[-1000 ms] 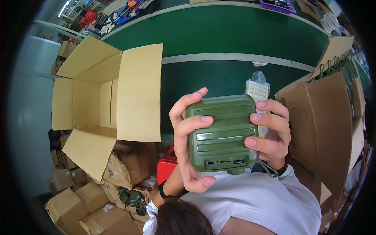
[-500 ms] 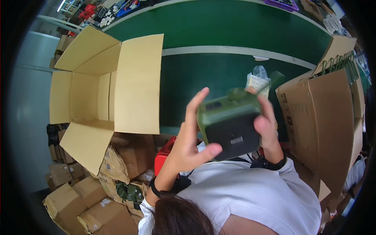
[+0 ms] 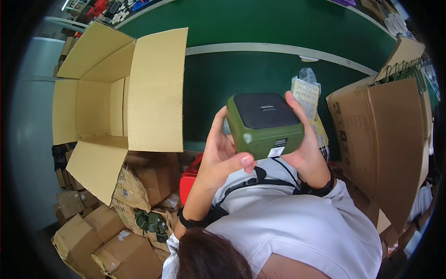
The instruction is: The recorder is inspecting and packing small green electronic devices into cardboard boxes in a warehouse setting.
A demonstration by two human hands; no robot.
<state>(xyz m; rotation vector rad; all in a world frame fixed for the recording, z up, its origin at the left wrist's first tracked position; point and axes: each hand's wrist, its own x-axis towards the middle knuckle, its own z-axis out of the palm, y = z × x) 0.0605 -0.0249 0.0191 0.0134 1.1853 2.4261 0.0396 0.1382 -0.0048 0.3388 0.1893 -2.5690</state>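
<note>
While both hands hold one green case (image 3: 241, 130) in front of the chest, its flat black panel (image 3: 260, 118) faces up and it sits tilted, its near side turned toward the wearer. On that near side, to the right, is a small black and white label (image 3: 277, 148). The left hand (image 3: 222, 153) cups the left side, with its thumb at the near left corner and most of its fingers hidden behind the case. The right hand (image 3: 304, 145) grips the right side, one digit running up along the edge to the far right corner; its other fingers are out of sight.

The case is held above the near part of a green bench (image 3: 209, 93), which a pale strip (image 3: 260, 47) crosses farther off. Just beyond the right hand lie yellowish sheets (image 3: 305, 95), with a clear bag (image 3: 308, 74) at their far end.

To the left stands an open carton (image 3: 155, 93), its flaps spread. To the right is a taller carton (image 3: 395, 144) with green loops (image 3: 402, 71) showing at its far end. A red object (image 3: 186, 186) is near the left forearm, partly covered. At the near left, brown boxes (image 3: 127, 255) are piled, with dark green items (image 3: 151, 222) among them. Each forearm wears a black band (image 3: 320, 188) over bare skin, and the shirt (image 3: 297, 223) is white.
</note>
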